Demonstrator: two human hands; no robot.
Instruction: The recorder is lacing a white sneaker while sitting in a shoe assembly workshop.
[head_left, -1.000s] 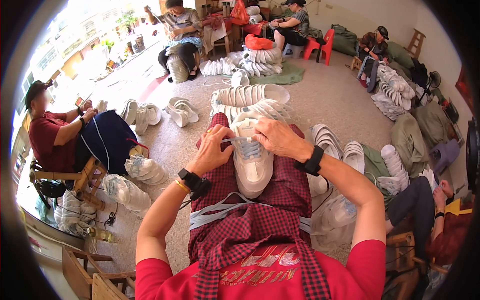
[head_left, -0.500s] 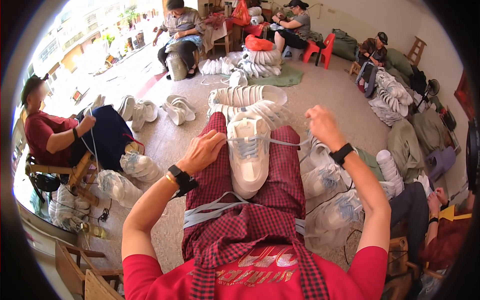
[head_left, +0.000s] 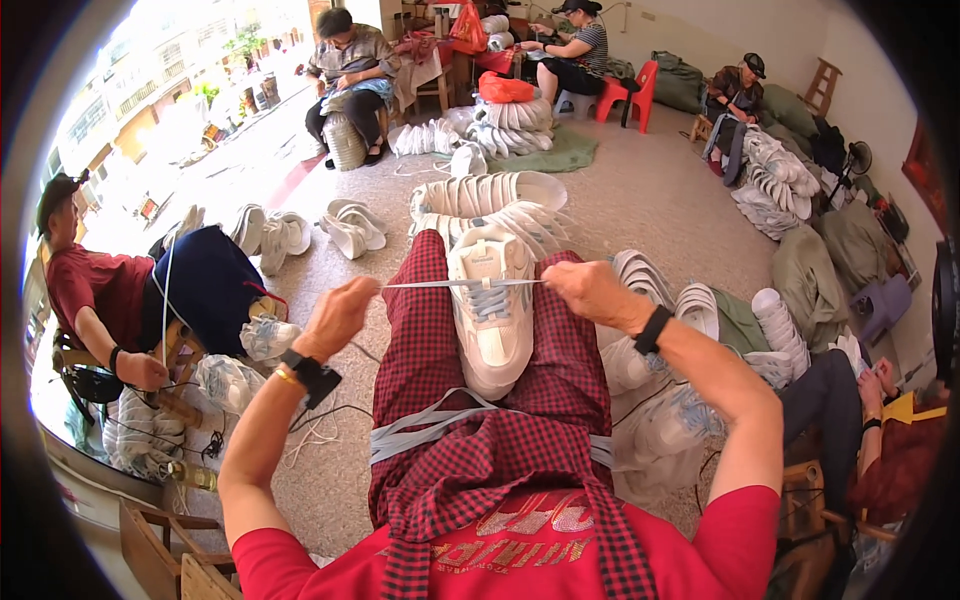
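Observation:
Between my knees a white sneaker (head_left: 498,345) rests with its toe toward me, its front part laced in pale blue. Across its upper lacing runs a light blue shoelace (head_left: 420,286), pulled straight between my hands. My left hand (head_left: 340,316) grips one end to the left of the shoe, fingers closed. On the other side my right hand (head_left: 595,296) pinches the other end above my right thigh. More grey-blue laces (head_left: 415,432) lie over the checked apron (head_left: 470,455) on my lap.
Stacked white shoes (head_left: 490,195) lie beyond my knees, with plastic-wrapped shoes (head_left: 668,425) at my right. A wooden stool (head_left: 165,535) stands at lower left. Several co-workers sit around, one person in dark red (head_left: 100,285) at left holding a lace. A red chair (head_left: 632,95) stands at the back.
My left hand has moved left and down, away from the shoe; my right hand has come lower and inward. The lace is now straight between them. The left co-worker's hand has dropped.

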